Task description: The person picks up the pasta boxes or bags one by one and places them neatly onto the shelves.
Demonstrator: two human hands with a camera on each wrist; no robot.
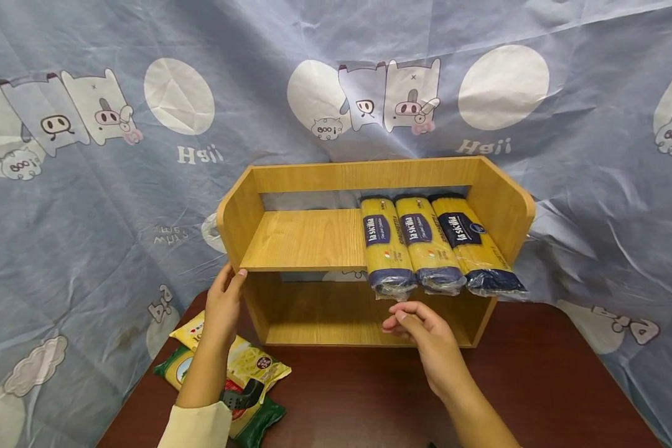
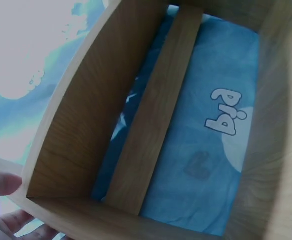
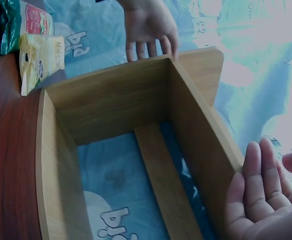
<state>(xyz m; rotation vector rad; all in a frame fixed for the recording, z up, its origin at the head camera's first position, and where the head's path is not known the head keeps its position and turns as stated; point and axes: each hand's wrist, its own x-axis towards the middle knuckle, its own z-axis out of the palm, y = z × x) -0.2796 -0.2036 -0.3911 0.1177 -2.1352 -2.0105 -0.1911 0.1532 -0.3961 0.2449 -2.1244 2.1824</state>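
Observation:
A small wooden shelf (image 1: 302, 239) stands on the table. My left hand (image 1: 224, 305) grips its left side panel, the thumb at the front edge and the fingers along the outer face; the right wrist view shows that hand (image 3: 148, 25) too. Three yellow packets of spaghetti lie side by side at the right of the upper board: a left one (image 1: 385, 249), a middle one (image 1: 430, 242) and a right one (image 1: 473, 242). Their front ends overhang the board. My right hand (image 1: 425, 330), holding nothing, is just below the left packet's end, its fingers loosely bent.
On the table (image 1: 336, 398) at the left lie a yellow food bag (image 1: 257, 364) and a green-and-red bag (image 1: 257, 420), partly under my left forearm. A blue printed cloth (image 1: 246, 93) hangs behind and around. The lower compartment (image 1: 325, 317) of the shelf opens towards me.

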